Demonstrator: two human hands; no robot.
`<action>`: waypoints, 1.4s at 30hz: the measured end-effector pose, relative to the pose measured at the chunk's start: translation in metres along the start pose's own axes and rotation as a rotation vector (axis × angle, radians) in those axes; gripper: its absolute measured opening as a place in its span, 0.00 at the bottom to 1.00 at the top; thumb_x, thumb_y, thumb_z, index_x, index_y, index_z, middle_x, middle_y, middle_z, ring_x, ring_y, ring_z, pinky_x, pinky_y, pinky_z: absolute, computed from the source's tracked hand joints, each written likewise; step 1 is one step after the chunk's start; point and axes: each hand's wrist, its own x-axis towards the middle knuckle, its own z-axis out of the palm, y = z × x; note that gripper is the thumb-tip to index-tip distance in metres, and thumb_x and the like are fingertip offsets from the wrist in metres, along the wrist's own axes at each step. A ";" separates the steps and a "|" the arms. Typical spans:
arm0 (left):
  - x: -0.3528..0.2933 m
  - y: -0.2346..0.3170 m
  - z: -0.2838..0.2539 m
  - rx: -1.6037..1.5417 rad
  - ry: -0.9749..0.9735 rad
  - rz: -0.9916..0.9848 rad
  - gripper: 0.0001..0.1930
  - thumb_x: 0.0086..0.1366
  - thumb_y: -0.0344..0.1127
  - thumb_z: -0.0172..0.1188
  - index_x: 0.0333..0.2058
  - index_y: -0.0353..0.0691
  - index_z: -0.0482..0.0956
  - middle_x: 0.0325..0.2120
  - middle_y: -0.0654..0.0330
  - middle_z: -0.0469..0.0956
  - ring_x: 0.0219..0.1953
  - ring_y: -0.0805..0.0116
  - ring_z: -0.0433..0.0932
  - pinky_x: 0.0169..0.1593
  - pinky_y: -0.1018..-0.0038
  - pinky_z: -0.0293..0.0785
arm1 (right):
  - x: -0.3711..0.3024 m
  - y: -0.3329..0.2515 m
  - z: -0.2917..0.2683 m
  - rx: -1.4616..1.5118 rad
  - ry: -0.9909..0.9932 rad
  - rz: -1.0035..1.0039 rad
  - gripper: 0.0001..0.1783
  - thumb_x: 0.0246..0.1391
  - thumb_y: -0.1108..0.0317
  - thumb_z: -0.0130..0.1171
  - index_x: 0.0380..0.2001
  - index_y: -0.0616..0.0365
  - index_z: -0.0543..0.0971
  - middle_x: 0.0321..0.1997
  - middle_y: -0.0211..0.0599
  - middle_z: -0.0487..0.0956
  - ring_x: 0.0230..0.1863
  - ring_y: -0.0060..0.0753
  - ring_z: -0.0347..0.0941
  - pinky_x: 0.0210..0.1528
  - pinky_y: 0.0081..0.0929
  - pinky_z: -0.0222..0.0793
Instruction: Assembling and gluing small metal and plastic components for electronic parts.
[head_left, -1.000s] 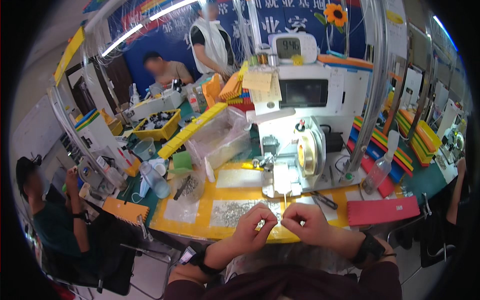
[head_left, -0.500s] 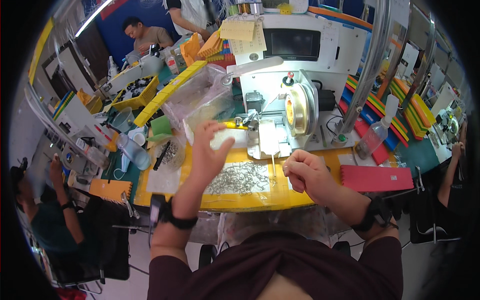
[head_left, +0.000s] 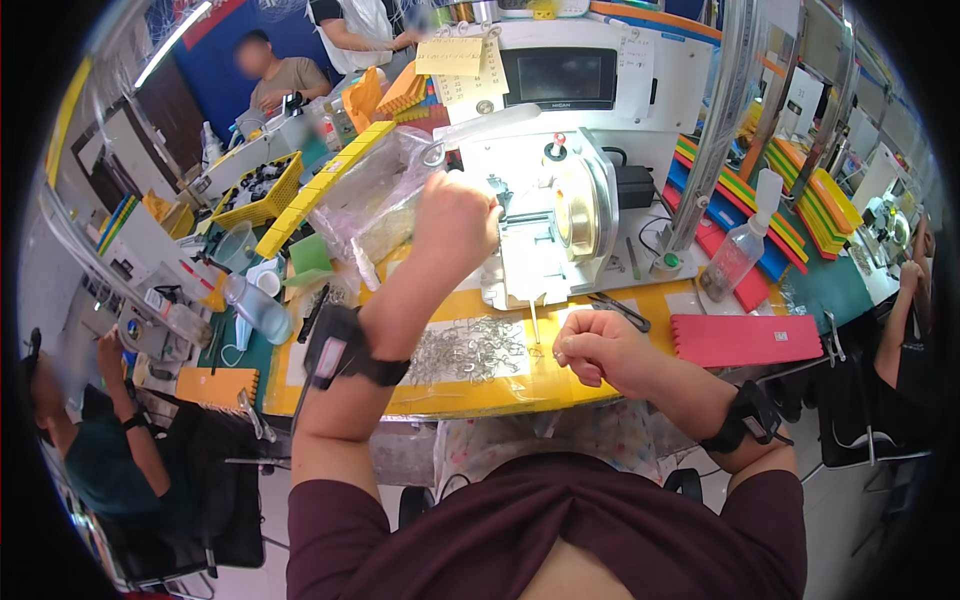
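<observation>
My left hand (head_left: 455, 222) is closed at the left side of a brightly lit white bench machine (head_left: 520, 265). Its back faces me, so what the fingers grip is hidden. Fingers pinched together, my right hand (head_left: 605, 350) hovers over the front of the yellow work surface (head_left: 450, 402). Something tiny seems to show at its fingertips, too small to name. Between the hands, many small metal loops (head_left: 470, 350) lie loose on a white sheet. A thin pale stick (head_left: 534, 322) points toward me from the machine, and a dark-handled tool (head_left: 622, 312) rests just beyond my right hand.
A pinkish-red board (head_left: 745, 341) lies to the right, below a clear squeeze bottle (head_left: 742, 250). Leftward stand a bluish bottle (head_left: 258, 305) and an orange board (head_left: 217, 387). Plastic bagging (head_left: 375, 195) is heaped behind my left arm. Other people sit at both sides and at the back.
My left hand has gone from loosely open above the table to closed at the machine, moving right and away from me. My right hand stays pinched at nearly the same spot.
</observation>
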 end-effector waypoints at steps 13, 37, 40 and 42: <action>-0.041 -0.012 -0.004 -0.983 -0.368 -0.278 0.05 0.57 0.33 0.56 0.26 0.38 0.74 0.18 0.72 0.68 0.20 0.87 0.61 0.23 0.87 0.57 | 0.047 -0.006 0.010 -0.022 0.005 0.000 0.04 0.46 0.72 0.49 0.21 0.60 0.68 0.14 0.29 0.66 0.10 0.16 0.56 0.14 0.18 0.54; -0.098 -0.043 0.014 -0.393 -0.001 -0.226 0.28 0.53 0.30 0.57 0.53 0.33 0.60 0.43 0.45 0.72 0.46 0.55 0.72 0.41 0.70 0.69 | 0.138 -0.018 0.000 0.125 0.381 -0.260 0.06 0.54 0.68 0.47 0.28 0.61 0.68 0.21 0.29 0.64 0.18 0.20 0.58 0.17 0.18 0.54; -0.094 -0.039 0.010 -0.292 -0.040 -0.236 0.30 0.54 0.29 0.56 0.55 0.33 0.58 0.40 0.44 0.73 0.43 0.53 0.73 0.41 0.68 0.70 | 0.141 -0.022 0.001 0.051 0.423 -0.253 0.06 0.52 0.69 0.50 0.28 0.60 0.69 0.20 0.29 0.66 0.16 0.19 0.59 0.14 0.16 0.53; -0.089 -0.034 0.013 -0.261 -0.113 -0.289 0.30 0.54 0.29 0.56 0.55 0.32 0.57 0.38 0.44 0.74 0.42 0.52 0.74 0.41 0.68 0.70 | 0.141 -0.023 -0.001 0.037 0.443 -0.226 0.05 0.51 0.68 0.52 0.28 0.58 0.69 0.21 0.30 0.67 0.15 0.19 0.60 0.13 0.16 0.53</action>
